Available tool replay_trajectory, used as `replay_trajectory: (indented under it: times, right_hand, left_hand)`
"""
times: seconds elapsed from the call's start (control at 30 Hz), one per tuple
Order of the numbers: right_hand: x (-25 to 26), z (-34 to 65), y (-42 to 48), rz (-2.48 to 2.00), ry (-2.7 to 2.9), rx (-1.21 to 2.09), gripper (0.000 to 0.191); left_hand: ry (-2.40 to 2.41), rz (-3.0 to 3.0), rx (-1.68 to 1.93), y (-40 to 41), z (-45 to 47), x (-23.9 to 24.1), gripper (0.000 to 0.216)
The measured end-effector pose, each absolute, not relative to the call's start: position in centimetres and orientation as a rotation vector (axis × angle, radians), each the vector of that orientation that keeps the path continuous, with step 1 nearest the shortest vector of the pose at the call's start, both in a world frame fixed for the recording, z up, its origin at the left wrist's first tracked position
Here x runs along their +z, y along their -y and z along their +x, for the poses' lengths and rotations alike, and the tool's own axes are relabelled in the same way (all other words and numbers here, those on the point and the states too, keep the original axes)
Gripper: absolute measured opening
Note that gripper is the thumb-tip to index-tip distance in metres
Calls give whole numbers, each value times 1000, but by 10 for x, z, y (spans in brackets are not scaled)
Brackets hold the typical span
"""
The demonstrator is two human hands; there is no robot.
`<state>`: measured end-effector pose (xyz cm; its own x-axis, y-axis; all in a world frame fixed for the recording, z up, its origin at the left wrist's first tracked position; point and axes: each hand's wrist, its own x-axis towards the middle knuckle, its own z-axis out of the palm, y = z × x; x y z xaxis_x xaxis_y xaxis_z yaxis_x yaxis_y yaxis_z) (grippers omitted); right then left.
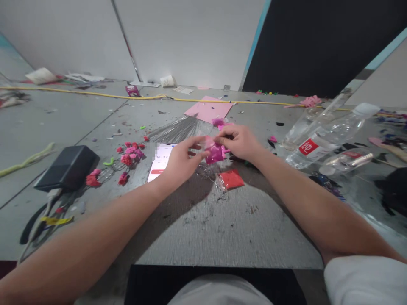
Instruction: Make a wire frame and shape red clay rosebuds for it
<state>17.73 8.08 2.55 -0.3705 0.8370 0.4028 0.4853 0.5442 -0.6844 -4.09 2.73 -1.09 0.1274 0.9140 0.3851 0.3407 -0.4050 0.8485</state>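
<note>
Magenta bundle at frame centre, just above the desk, pinched from both sides. Left grip clenched on its left edge; right grip grasping its top. Red packet lies just below-right. Phone beside left grip. Clear bottle lies at right.

Both forearms bare, stretched fwd & angled inward to meet at centre. L hand palm-down, thumb & index fingers pinched together. R hand opposite, fingers curled in a pinch, tips close to L's.
</note>
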Motion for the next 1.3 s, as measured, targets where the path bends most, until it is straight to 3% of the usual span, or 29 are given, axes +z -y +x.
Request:
replay_trajectory:
  times: [0.1, 0.33, 0.47, 0.63, 0.73, 0.9, 1.07, 1.3]
  right_hand:
    - [26, 178, -113, -1205, 1958, 407, 21]
    - [7, 166, -175, -1475, 2038, 419, 37]
    - [1, 169, -215, -1813, 1841, 291, 27]
    - [-1, 173, -244, -2013, 1740, 364, 37]
    - [2, 169, -242, -1926, 1732, 390, 38]
    - [24, 162, -206, -1580, 1817, 389, 22]
    - [52, 156, -129, -1257, 2019, 503, 14]
    - [48, 154, -59, -930, 1987, 591, 14]
  left_hand:
    - [-1335, 1886, 1353, -33, -42, -19, 60]
    - [-1369, 2026, 1268, -40, -47, -27, 33]
    - [-1329, 2098, 1155, -41, -47, -27, 17]
    - [-1295, 2128, 1133, -41, -48, -24, 13]
    - [-1299, 2115, 1163, -41, -49, -23, 12]
    - [-1347, 2004, 1318, -43, -49, -22, 11]
    - [-1371, 1870, 1514, -45, -51, -16, 27]
    - [-1077, 1835, 1511, -42, -51, -10, 7]
